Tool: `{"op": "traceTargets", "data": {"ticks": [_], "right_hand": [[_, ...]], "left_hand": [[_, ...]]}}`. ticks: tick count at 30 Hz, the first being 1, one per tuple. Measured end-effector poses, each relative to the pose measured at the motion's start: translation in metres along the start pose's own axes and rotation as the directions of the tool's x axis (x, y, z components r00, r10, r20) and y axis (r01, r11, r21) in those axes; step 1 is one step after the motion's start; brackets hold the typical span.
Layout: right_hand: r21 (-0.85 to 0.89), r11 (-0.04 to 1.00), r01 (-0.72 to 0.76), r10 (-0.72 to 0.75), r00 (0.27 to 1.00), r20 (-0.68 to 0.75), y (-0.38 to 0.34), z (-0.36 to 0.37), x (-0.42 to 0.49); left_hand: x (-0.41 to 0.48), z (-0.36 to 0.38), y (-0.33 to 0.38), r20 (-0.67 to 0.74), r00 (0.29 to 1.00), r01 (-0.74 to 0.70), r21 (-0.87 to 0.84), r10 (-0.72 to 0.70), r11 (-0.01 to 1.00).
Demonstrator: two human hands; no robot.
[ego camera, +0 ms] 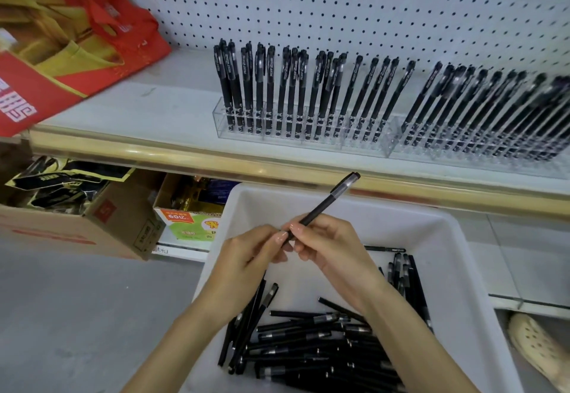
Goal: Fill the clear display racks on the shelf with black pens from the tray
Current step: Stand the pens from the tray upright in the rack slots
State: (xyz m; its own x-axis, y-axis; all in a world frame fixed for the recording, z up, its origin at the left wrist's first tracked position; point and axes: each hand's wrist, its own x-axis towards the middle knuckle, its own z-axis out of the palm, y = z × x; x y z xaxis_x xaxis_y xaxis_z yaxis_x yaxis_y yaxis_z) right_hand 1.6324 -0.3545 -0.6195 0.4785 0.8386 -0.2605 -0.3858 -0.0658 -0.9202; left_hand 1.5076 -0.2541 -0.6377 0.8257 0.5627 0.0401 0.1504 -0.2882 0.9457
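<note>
Above the white tray point(447, 238), both my hands hold one black pen point(327, 203) that points up and to the right toward the shelf. My right hand point(330, 247) grips its lower end, and my left hand point(256, 254) pinches that same end with its fingertips. A heap of black pens point(314, 343) lies in the tray's near part. On the shelf stand two clear display racks: the left rack point(222, 124) holds many upright pens, and the right rack point(462, 152) is packed with leaning pens.
A red and yellow bag point(77, 38) lies on the shelf's left end. The white pegboard point(339, 1) backs the shelf. Cardboard boxes point(92, 226) sit on the floor at the left. A cream shoe point(536, 349) shows at the bottom right.
</note>
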Motion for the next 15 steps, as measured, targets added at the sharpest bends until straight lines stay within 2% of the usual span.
{"op": "traceTargets", "data": {"ticks": [4,8,11,15], "right_hand": [[0.035,0.997,0.066,-0.065,0.997,-0.038,-0.016,-0.009,0.002],[0.127,0.974,0.186,-0.158,0.967,-0.199,-0.047,-0.022,0.015],[0.055,0.953,0.299,-0.274,0.922,-0.275,-0.078,-0.03,0.025],[-0.193,0.883,0.428,-0.467,0.843,-0.268,-0.114,-0.03,0.034]], "left_hand": [[0.012,0.007,0.01,-0.025,1.0,-0.016,0.005,0.016,1.0],[0.029,0.005,0.021,-0.07,0.997,-0.031,-0.048,0.028,0.998],[0.039,0.0,0.028,-0.085,0.995,-0.057,-0.021,0.055,0.998],[0.058,0.0,0.045,-0.149,0.982,-0.091,0.184,0.12,0.979]]}}
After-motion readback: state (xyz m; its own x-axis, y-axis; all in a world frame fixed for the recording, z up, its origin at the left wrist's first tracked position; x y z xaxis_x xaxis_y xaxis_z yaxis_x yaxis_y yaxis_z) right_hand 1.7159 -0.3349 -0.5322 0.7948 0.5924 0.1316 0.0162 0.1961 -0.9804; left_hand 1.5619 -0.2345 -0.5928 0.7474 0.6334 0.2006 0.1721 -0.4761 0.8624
